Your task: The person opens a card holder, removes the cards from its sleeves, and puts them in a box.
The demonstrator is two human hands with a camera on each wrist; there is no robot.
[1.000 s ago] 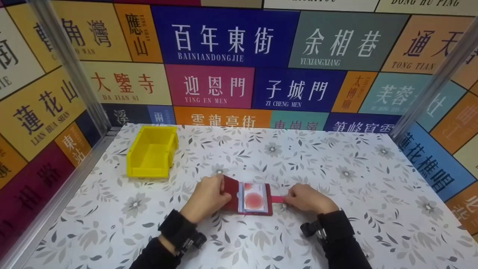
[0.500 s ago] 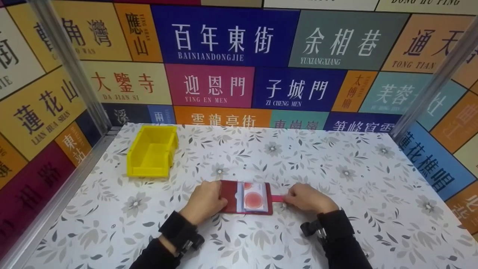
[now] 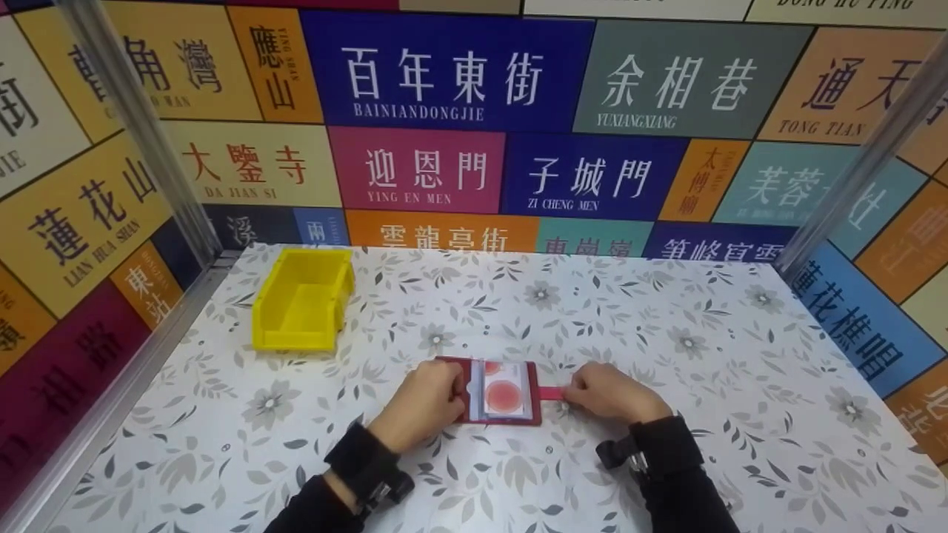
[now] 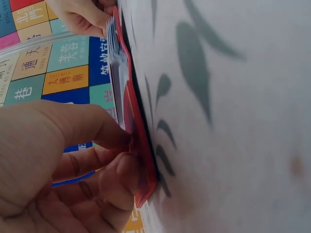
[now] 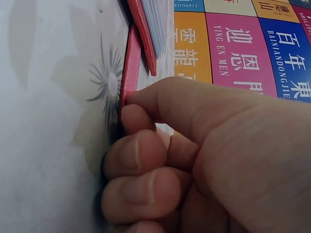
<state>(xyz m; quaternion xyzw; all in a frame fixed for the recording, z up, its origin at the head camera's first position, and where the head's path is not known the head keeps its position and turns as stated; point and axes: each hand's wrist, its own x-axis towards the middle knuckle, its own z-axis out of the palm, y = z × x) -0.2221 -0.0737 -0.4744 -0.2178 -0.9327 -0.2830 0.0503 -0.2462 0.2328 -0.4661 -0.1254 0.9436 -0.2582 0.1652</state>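
Observation:
A small red card holder (image 3: pixel 535 414) lies open on the table, with a stack of clear sleeves (image 3: pixel 475 400) inside. The top card (image 3: pixel 504 397) is white with red circles. My left hand (image 3: pixel 421 403) is over the holder's left cover, fingers bent. In the left wrist view, its thumb and fingertips touch the inner face of the red cover (image 4: pixel 138 121); whether they pinch anything is unclear. Right of the holder, my right hand (image 3: pixel 611 392) pinches the end of the pinkish-red closing strap (image 3: pixel 550 393). The right wrist view shows this strap (image 5: pixel 131 68) between thumb and finger, low over the table.
A yellow plastic bin (image 3: pixel 296 337) stands at the back left of the table. The tabletop (image 3: pixel 629 318) has a grey leaf and flower print. Walls with coloured name signs (image 3: pixel 437 74) rise behind and at both sides, with metal posts at the corners.
My left hand lowered the left cover flat and then slid right, from its outer edge across its inner side towards the sleeves. The right hand stays on the strap.

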